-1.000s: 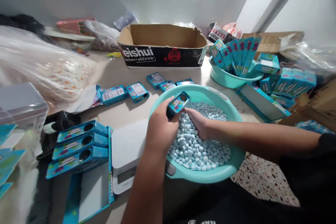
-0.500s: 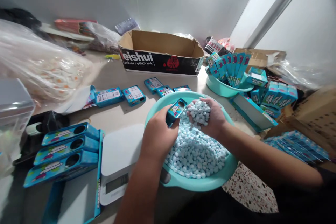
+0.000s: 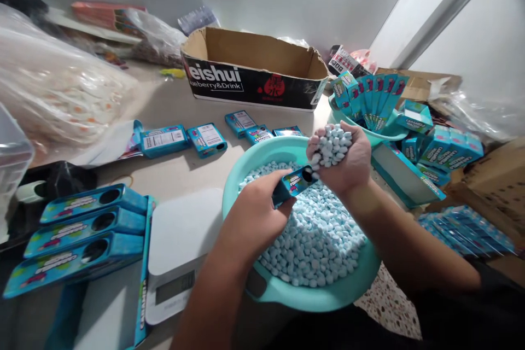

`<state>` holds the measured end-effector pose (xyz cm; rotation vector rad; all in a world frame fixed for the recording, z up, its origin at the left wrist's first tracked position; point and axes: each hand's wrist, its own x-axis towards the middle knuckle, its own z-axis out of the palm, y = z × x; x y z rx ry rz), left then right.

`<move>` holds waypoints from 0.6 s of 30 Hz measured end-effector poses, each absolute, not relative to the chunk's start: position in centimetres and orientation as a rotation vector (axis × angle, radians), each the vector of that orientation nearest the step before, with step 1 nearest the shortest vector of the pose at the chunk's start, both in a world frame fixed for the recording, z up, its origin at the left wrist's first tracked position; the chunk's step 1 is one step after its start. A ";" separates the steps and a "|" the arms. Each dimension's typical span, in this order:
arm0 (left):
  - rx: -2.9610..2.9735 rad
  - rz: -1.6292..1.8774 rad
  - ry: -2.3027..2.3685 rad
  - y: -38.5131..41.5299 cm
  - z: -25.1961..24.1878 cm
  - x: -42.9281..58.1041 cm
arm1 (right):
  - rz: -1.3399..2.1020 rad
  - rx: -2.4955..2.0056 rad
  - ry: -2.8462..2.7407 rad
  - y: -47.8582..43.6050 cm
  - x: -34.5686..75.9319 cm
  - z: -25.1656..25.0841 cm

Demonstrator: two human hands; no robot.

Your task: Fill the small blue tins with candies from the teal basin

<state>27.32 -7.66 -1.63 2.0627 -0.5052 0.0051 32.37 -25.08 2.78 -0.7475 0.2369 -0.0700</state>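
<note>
My left hand [image 3: 256, 216] grips a small blue candy box [image 3: 293, 185] over a teal basin [image 3: 262, 153] heaped with pale blue candies [image 3: 315, 240]. The box's round opening points toward my right hand [image 3: 342, 161]. That hand is cupped, palm up, around a handful of blue candies [image 3: 331, 145] right beside the opening, raised above the heap.
A white scale [image 3: 180, 240] stands left of the basin. Blue boxes lie stacked at the left [image 3: 77, 229] and loose on the table [image 3: 207, 138]. An open cardboard box [image 3: 254, 74] is behind. A second teal basin [image 3: 361, 126] with upright boxes and more cartons sit to the right.
My right hand scooped candies out of the heap and lifted them. My left hand moved the box right and tilted its opening toward the raised handful.
</note>
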 end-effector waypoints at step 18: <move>2.074 0.018 -0.462 -7.9 -1.9 27.3 | -0.266 -1.460 0.057 -24.9 31.5 2.2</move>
